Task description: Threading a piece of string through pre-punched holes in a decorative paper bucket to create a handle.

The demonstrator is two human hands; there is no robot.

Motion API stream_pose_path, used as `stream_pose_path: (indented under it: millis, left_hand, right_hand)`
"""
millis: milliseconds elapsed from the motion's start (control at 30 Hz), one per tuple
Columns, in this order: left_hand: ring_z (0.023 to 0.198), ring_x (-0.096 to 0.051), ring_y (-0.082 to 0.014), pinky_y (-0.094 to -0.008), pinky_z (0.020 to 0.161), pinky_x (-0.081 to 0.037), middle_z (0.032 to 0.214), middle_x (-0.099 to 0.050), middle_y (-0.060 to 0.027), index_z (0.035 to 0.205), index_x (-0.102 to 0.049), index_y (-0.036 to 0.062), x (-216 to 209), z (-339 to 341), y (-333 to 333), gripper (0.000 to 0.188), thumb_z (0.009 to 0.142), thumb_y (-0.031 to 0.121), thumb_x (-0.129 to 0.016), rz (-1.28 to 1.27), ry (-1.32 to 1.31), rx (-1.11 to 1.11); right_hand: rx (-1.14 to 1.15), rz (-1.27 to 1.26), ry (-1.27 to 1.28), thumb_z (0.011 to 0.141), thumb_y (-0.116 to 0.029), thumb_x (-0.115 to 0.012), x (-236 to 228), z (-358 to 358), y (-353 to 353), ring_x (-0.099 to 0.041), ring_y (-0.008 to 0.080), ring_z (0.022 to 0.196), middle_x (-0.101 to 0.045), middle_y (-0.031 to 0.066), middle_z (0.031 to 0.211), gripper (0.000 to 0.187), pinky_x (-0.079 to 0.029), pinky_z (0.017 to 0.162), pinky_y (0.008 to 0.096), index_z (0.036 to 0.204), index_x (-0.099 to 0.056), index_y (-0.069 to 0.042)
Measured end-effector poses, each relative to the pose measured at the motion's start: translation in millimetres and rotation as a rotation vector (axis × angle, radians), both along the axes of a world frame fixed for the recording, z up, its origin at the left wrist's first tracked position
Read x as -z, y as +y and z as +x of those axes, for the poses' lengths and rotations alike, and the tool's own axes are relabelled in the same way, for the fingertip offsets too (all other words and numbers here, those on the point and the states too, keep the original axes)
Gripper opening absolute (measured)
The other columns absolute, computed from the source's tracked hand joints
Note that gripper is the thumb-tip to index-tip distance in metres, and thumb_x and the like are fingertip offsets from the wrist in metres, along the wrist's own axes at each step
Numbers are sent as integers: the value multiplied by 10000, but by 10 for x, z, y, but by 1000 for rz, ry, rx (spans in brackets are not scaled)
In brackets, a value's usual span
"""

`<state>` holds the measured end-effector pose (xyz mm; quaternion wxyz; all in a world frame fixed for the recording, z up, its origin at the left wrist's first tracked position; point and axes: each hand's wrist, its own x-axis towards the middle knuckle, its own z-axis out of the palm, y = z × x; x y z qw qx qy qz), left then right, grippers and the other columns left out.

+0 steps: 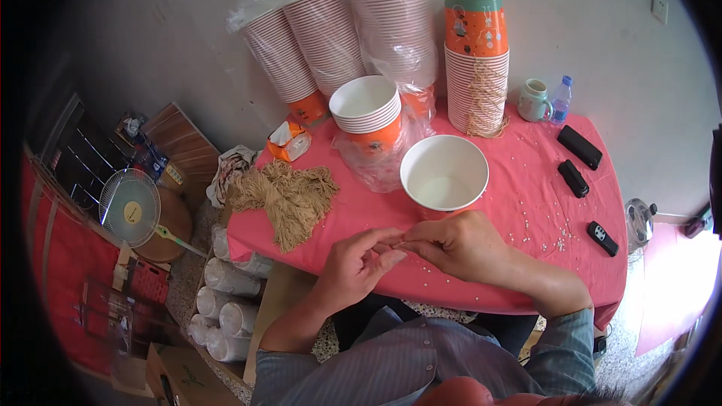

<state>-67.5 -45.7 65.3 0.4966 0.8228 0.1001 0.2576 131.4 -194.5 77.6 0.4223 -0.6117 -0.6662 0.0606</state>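
Both hands meet just in front of a large white-lined paper bucket (444, 169) that stands upright near the table's front edge. My left hand (359, 265) is closed in a pinch, with thumb and index fingertips touching those of my right hand (465, 246). The right hand is pinched too, its back turned up. Whatever lies between the fingertips is too small to make out. A tangled bundle of tan cord (289, 199) rests left of the bucket. Small white bits (558, 240) are scattered on the red cloth to the right.
Behind stand bagged stacks of buckets (395, 26), a short stack (366, 105) and a tall stack (477, 94) with cord hanging on it. A mug (535, 101), a bottle (562, 98), a remote (602, 238) and black cases (579, 147) sit right. A fan (131, 209) stands left.
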Motion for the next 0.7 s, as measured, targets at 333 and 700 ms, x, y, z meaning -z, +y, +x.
stream_pose_path:
  millis: [333, 700]
  left_hand:
    - [760, -660, -95, -275, 679, -535, 935, -757, -37, 1119, -740, 1, 74, -76, 128, 308, 1164, 271, -599, -299, 334, 277]
    - [758, -645, -104, -275, 699, -532, 896, -740, -42, 1044, -731, -4, 171, -144, 14, 356, 1172, 294, -584, -183, 298, 256]
  right_hand:
    - [-26, 43, -319, 914, -163, -771, 184, -45, -36, -738, 272, 640, -720, 47, 741, 124, -558, 537, 420, 1038, -774, -155]
    - [-113, 88, -315, 894, -171, -714, 96, -36, -76, -734, 284, 610, -679, 93, 668, 87, -526, 499, 446, 954, -704, -109]
